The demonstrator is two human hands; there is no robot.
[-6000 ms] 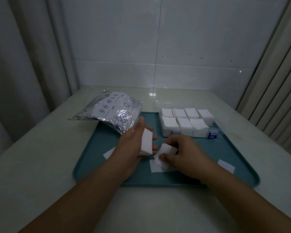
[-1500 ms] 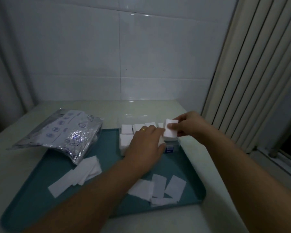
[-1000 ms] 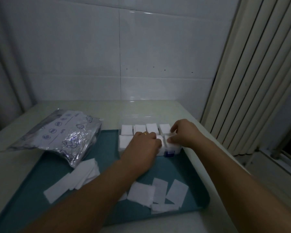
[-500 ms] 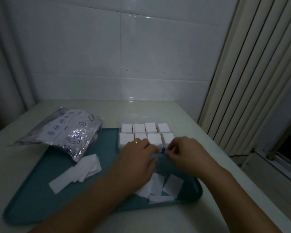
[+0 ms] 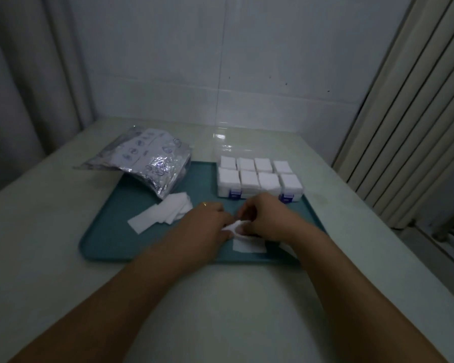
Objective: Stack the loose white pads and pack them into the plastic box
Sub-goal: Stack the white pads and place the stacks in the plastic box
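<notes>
We find open tray floor (image 5: 110, 244) along the near-left edge and in the strip between the foil bag (image 5: 147, 163) and the plastic box (image 5: 260, 180), where a hand could pass. The bag overhangs the far-left corner, with a spread of loose white pads (image 5: 160, 216) just in front of it, while the box, filled with pad stacks, closes the far-right corner. Our left hand (image 5: 205, 229) and right hand (image 5: 268, 218) crowd the near middle over another pad (image 5: 248, 244), and the table (image 5: 37, 231) outside the tray lies bare.
</notes>
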